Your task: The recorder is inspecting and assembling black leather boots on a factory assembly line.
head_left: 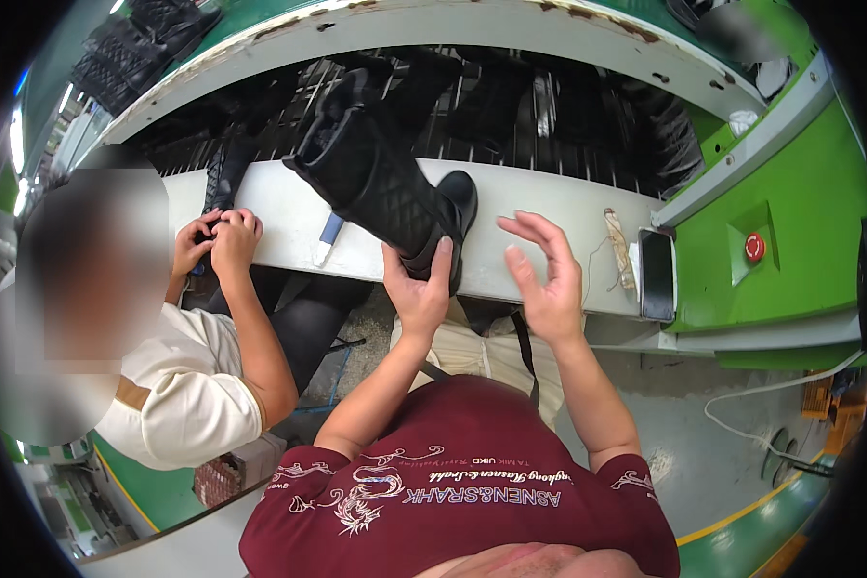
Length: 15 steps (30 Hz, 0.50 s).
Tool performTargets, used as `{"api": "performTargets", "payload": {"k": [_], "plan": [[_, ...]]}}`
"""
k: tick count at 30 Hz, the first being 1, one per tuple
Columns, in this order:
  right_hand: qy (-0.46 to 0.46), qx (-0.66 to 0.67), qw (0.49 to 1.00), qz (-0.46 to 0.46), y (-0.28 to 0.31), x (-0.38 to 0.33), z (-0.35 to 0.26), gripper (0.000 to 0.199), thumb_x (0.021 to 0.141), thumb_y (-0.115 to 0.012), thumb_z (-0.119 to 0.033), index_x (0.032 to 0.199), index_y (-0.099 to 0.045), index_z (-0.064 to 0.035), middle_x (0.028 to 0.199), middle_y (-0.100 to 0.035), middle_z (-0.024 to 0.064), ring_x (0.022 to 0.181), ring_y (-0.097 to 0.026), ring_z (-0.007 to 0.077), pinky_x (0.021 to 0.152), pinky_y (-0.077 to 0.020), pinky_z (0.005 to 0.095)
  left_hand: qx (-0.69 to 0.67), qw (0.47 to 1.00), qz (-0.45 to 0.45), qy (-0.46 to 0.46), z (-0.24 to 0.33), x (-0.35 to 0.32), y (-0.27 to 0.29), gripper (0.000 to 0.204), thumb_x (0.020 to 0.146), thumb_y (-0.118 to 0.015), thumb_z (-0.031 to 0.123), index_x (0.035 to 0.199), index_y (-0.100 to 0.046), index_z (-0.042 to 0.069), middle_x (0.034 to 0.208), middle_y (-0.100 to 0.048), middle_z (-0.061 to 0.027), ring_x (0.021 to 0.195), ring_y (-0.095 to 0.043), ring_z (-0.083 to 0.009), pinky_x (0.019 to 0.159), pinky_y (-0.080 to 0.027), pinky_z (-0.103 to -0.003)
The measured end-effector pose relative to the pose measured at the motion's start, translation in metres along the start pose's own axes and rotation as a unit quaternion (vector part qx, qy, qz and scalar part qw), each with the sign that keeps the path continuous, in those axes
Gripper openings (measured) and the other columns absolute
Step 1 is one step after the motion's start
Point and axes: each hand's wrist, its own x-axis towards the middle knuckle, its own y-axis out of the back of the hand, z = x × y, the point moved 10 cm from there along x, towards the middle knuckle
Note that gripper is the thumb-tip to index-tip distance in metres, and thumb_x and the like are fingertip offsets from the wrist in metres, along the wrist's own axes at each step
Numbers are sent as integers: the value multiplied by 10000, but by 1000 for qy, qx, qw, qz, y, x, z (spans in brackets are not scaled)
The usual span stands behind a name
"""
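Note:
A black quilted boot (380, 193) stands tilted on the white bench (568, 207) in front of me, its shaft leaning up to the left and its toe pointing away. My left hand (419, 294) grips it low at the heel, with the thumb along the near side. To the right of the boot, my right hand (546, 279) hovers with fingers apart and nothing in it. A blue-handled tool with a pale blade (330, 234) lies on the bench just left of the boot.
At my left a co-worker's hands (220, 241) work on another black boot (225, 178). Behind the bench, more boots sit on a dark roller conveyor (539, 125). On the right are a phone (656, 275), a wrapped strip (618, 249) and a green machine panel with a red button (754, 248).

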Motion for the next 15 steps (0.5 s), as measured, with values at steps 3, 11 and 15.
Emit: {"api": "performTargets", "payload": {"k": [3,11,15], "plan": [[-69,-39,995,57,19,-11,49,452,1045,-770,-204,1428,-632,-6,1262,-796,164,1246,-720,254,1167,-489,423,4,1000,-5,20,-3,9,6,427,987,-846,81,1342,-638,-34,1158,-754,-73,1025,-707,-151,967,-552,-303],[-91,-172,977,84,38,-33,89,286,1043,-758,-159,1284,-728,-10,1122,-798,130,1124,-739,224,1044,-537,378,-37,990,79,-109,77,80,34,445,955,-848,13,1348,-657,-69,1244,-740,-111,1108,-701,-190,1023,-542,-331],[-38,-189,979,69,30,-30,84,254,1032,-762,-155,1244,-747,-15,1097,-791,136,1083,-741,264,1010,-543,396,-90,953,115,-267,178,183,16,425,950,-853,30,1324,-675,-64,1258,-742,-100,1104,-687,-165,1027,-523,-308]]}}
